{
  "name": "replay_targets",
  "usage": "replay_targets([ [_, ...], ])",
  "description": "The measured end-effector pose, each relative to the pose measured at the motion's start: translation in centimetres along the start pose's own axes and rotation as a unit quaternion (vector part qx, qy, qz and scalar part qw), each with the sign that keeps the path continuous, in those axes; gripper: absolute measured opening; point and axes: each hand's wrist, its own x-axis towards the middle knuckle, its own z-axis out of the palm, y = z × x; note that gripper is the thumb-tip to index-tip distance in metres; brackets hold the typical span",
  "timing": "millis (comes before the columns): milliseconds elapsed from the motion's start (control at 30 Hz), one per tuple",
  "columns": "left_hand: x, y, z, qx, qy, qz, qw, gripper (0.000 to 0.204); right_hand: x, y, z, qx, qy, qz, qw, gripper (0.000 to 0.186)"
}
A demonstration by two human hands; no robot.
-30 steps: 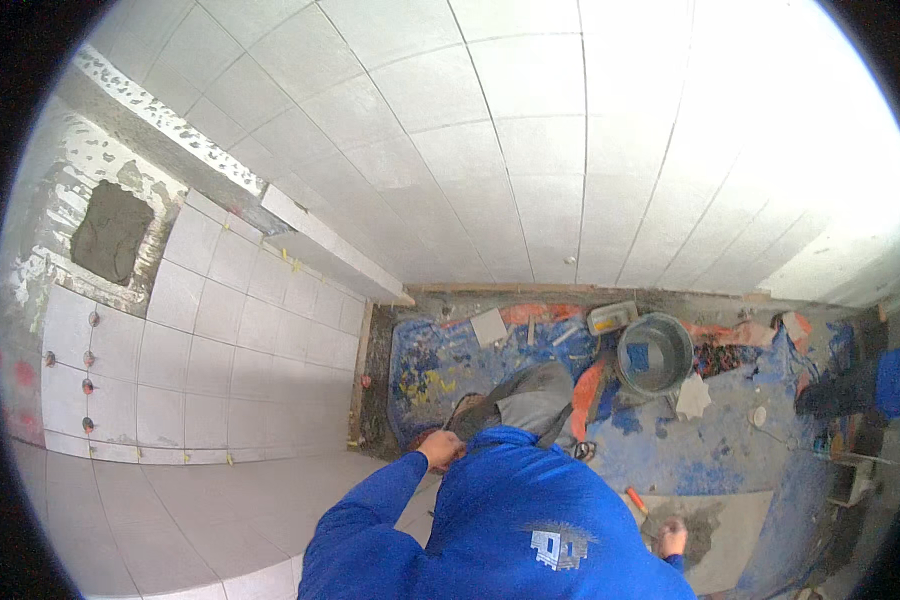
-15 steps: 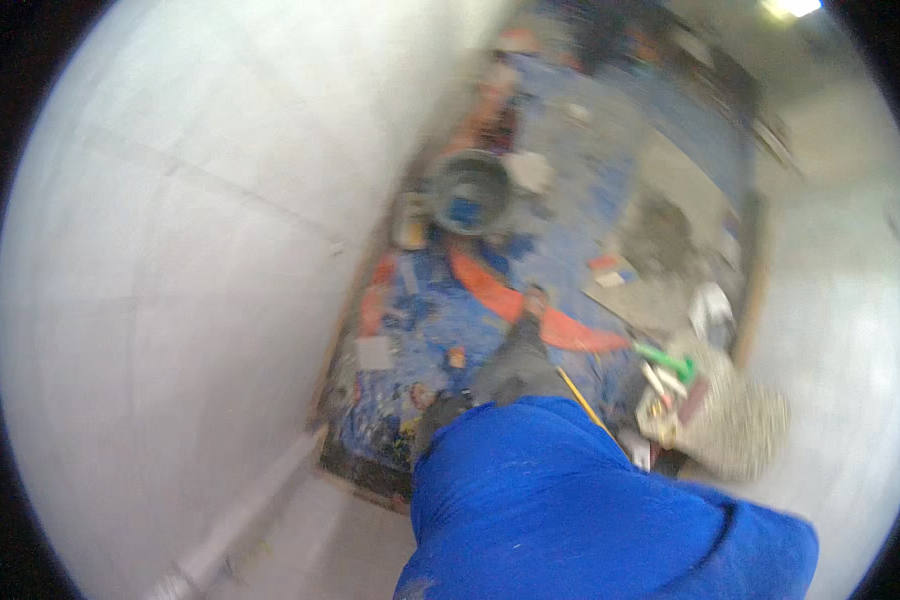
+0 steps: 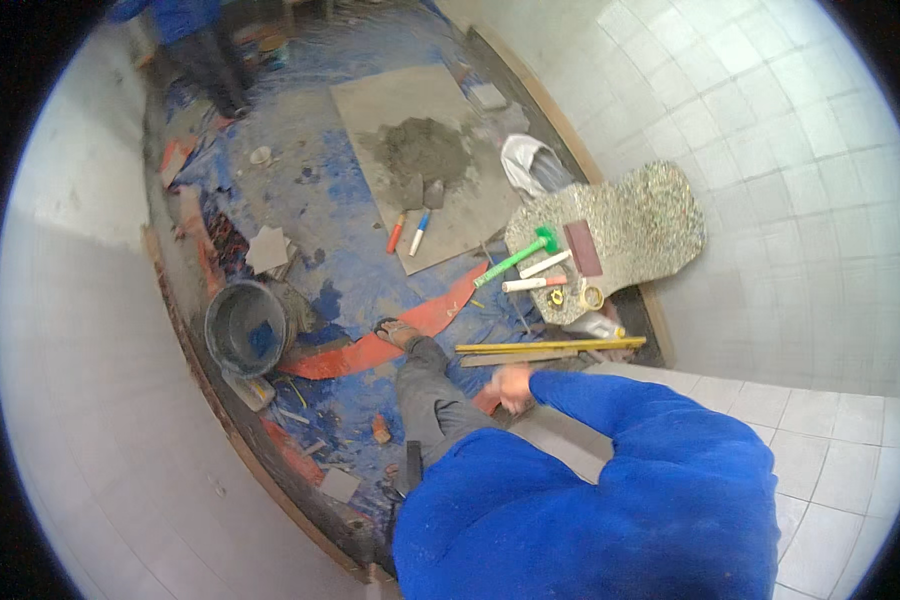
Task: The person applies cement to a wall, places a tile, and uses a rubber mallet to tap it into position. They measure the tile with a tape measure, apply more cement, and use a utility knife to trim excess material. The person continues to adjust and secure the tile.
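Observation:
My right hand (image 3: pixel 513 388) hangs low beside my right leg, at the end of a blue sleeve. It is smeared by motion, its fingers hard to make out, and no held thing shows. Closest to it lie long yellow strips (image 3: pixel 550 346) on the floor. Beyond them a speckled grey slab (image 3: pixel 660 215) carries a green hammer (image 3: pixel 518 258), a dark red block (image 3: pixel 583 248), a roll of tape (image 3: pixel 592 298) and some white stick-like tools. My left hand is out of view.
A grey bucket (image 3: pixel 247 328) stands by the left wall. Wet mortar (image 3: pixel 425 152) lies on a board (image 3: pixel 370 105) with two trowels (image 3: pixel 433 196). A red strip (image 3: pixel 370 352) crosses the blue sheeting under my foot. Another person (image 3: pixel 195 50) stands at the far left.
My view has swung to the right, bringing the tiled right wall and the speckled slab further in. My right arm and hand have come into view, and so has the other person.

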Motion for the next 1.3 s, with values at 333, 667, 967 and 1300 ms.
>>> replay_targets([
  [333, -3.5, 15.2, 3.3, 0.218, -0.052, -0.015, 0.974, 0.043, 16.4, -13.1, -15.7, 0.431, 0.514, -0.196, 0.715, 0.025],
  [667, -17.0, 7.2, -1.7, 0.101, 0.013, -0.037, 0.994, 0.045, 11.7, -17.1, -25.0, 0.383, 0.430, -0.296, 0.762, 0.030],
  [967, -13.8, -15.6, -2.0, -0.144, 0.341, -0.088, 0.925, 0.041, 13.6, -19.0, 3.4, 0.226, 0.288, -0.279, 0.888, 0.038],
  [1300, -22.8, -23.2, -24.1, -0.303, 0.694, 0.011, 0.653, 0.024, 7.9, -17.3, 42.7, -0.226, 0.106, -0.443, 0.861, 0.026],
])
